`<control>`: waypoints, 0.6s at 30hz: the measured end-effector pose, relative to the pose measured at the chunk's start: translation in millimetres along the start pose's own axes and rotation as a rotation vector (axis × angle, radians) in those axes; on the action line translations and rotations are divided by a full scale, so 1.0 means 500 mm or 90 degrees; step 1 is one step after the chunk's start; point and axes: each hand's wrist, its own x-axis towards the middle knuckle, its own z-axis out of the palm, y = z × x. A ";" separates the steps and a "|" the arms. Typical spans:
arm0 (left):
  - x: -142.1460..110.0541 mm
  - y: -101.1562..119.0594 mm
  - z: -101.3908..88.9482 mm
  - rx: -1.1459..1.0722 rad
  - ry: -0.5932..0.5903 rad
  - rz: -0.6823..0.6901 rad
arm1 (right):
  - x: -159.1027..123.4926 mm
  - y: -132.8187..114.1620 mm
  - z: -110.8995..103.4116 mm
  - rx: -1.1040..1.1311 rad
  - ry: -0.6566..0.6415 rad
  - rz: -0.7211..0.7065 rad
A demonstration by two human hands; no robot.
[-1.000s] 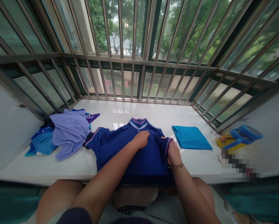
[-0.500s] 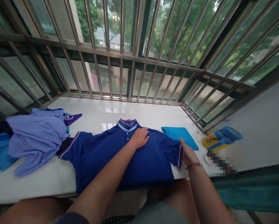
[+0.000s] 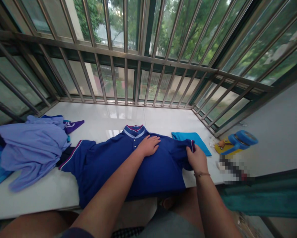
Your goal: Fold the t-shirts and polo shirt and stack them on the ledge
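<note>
A dark blue polo shirt (image 3: 128, 168) with a red-and-white trimmed collar lies face up on the white windowsill (image 3: 98, 120), its hem hanging over the front edge. My left hand (image 3: 149, 145) rests flat and open on the shirt's chest, just right of the collar. Over at the shirt's right sleeve, my right hand (image 3: 196, 158) has its fingers closed on the trimmed cuff and lifts it slightly off the sill.
A folded turquoise cloth (image 3: 191, 140) lies right of the shirt. A heap of lilac and blue clothes (image 3: 31, 145) sits at the left. A blue and yellow object (image 3: 236, 140) lies at the right end. Metal window bars (image 3: 128, 59) close off the sill's back and sides.
My right hand laid the right sleeve out flat, then gripped its cuff again and raised it. My left hand stayed on the shirt's chest. The view shifted slightly.
</note>
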 end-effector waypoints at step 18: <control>0.013 -0.015 -0.017 -0.138 0.023 -0.071 | -0.228 -0.141 0.020 0.011 -0.243 -0.444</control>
